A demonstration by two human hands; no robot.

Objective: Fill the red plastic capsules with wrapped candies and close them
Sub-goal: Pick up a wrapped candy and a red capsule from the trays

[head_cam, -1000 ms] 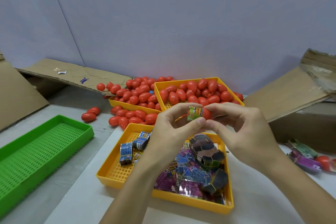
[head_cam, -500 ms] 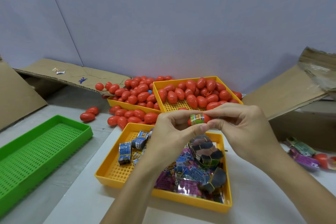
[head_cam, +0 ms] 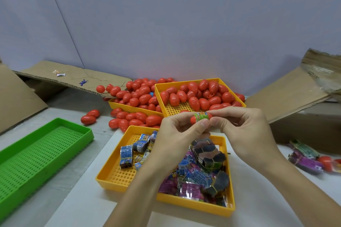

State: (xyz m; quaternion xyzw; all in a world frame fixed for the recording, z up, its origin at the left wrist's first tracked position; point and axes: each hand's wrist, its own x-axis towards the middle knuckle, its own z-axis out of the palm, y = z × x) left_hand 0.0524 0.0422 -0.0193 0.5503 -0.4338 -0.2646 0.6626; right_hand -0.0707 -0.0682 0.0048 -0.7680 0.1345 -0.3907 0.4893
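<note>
both hands (head_cam: pixel 215 131) on one capsule (head_cam: pixel 193 119)

You can make out a "6" or "9" printed on a few of the blue wrapped candies (head_cam: pixel 191 167) in the near yellow tray (head_cam: pixel 118 180), though which digit it is you cannot tell. The other print on the wrappers is too small and blurred to read.

My left hand (head_cam: pixel 177 134) and right hand (head_cam: pixel 239 127) meet fingertip to fingertip, fingers curled in a pinch, both forearms reaching in from the near edge.
</note>
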